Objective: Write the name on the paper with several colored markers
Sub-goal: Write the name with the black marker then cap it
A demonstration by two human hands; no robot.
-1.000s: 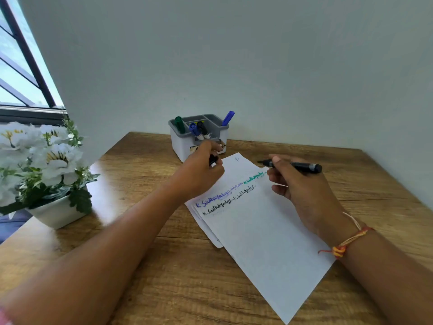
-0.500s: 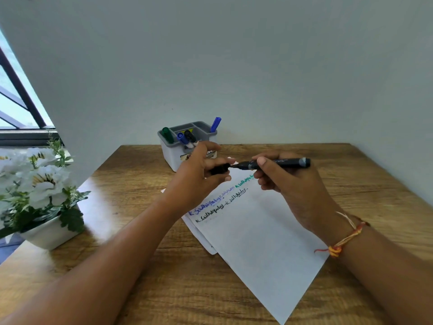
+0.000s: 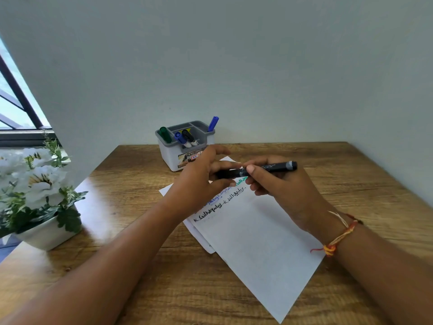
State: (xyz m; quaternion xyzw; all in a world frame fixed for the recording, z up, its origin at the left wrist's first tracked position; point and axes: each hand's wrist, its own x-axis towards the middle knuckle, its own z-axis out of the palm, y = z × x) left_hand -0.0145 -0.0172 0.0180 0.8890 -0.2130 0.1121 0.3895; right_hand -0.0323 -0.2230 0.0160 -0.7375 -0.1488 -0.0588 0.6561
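Left hand (image 3: pixel 196 181), right hand (image 3: pixel 288 191) grip marker (image 3: pixel 274 167) over far edge of paper (image 3: pixel 257 242)

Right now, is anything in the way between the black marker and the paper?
Yes. The right hand holds the marker just above the paper, but its tip end looks covered by the black cap that the left hand pinches, with that hand's thumb beneath it. Nothing else is between them.

- Wooden table (image 3: pixel 351 174) carries white paper (image 3: pixel 257 242), askew.
- Grey marker holder (image 3: pixel 168 158) stands just behind the paper.
- White flower pot (image 3: pixel 46 235) sits well left of it.
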